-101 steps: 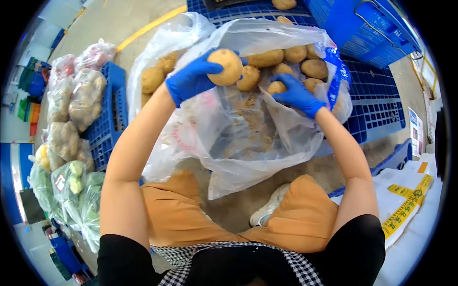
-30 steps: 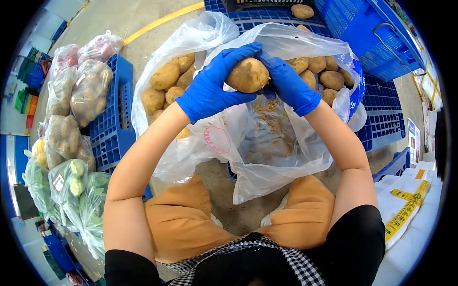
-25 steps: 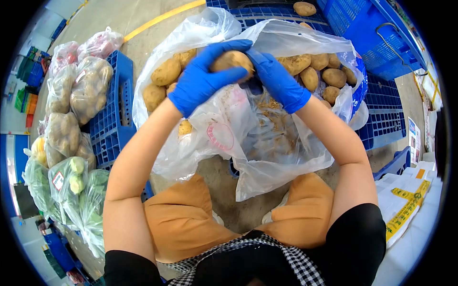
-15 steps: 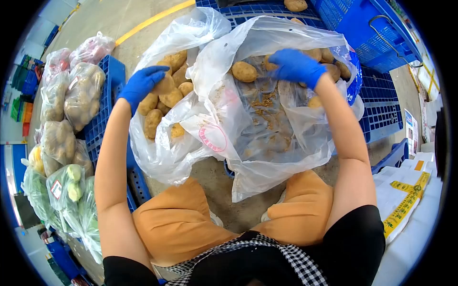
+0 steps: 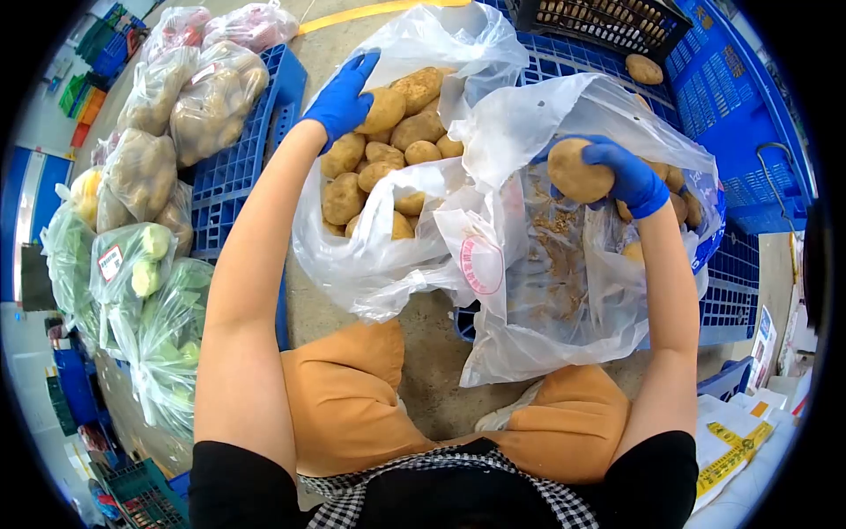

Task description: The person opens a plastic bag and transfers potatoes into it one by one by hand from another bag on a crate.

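My right hand (image 5: 627, 172), in a blue glove, grips a large round potato (image 5: 578, 173) above the right-hand clear plastic bag (image 5: 564, 331). Loose brown dirt (image 5: 557, 256) lies inside that bag, and more potatoes (image 5: 683, 207) sit at its right side, partly behind my hand. My left hand (image 5: 342, 104), also gloved in blue, has its fingers stretched out at the upper left edge of the other plastic bag (image 5: 352, 273). Its palm side is up against a potato (image 5: 382, 111) on top of the heap. Several potatoes (image 5: 379, 167) fill this left bag.
Bagged potatoes (image 5: 141, 176) and bagged green vegetables (image 5: 172, 353) are stacked to the left by a blue pallet (image 5: 225, 189). Beyond the bags stand a black crate (image 5: 608, 26) and a blue crate (image 5: 740, 115). A single potato (image 5: 643, 69) lies near them. White boxes (image 5: 740, 441) are at lower right.
My right hand has lifted a potato from the right bag. The fingers of my left hand have straightened beside the heap. The whole view has shifted, with the bags now farther right.
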Demonstrator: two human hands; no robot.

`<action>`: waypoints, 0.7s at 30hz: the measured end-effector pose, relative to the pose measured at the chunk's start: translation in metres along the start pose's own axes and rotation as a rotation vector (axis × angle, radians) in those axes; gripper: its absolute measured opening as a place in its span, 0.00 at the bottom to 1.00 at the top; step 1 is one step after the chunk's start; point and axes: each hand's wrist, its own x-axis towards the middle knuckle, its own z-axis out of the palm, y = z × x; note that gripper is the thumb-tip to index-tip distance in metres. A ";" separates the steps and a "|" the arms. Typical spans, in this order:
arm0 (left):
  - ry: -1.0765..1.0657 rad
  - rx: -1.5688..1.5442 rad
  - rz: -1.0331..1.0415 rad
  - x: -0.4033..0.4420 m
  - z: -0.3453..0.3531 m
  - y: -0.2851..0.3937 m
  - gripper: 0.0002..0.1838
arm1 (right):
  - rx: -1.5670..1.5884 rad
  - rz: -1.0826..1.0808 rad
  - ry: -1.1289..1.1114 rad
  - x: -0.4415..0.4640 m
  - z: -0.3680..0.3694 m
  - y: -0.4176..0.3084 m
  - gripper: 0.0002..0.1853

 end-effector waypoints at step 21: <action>0.326 -1.102 -0.465 0.039 0.011 0.043 0.30 | -2.009 -0.547 0.825 -0.002 -0.118 0.081 0.25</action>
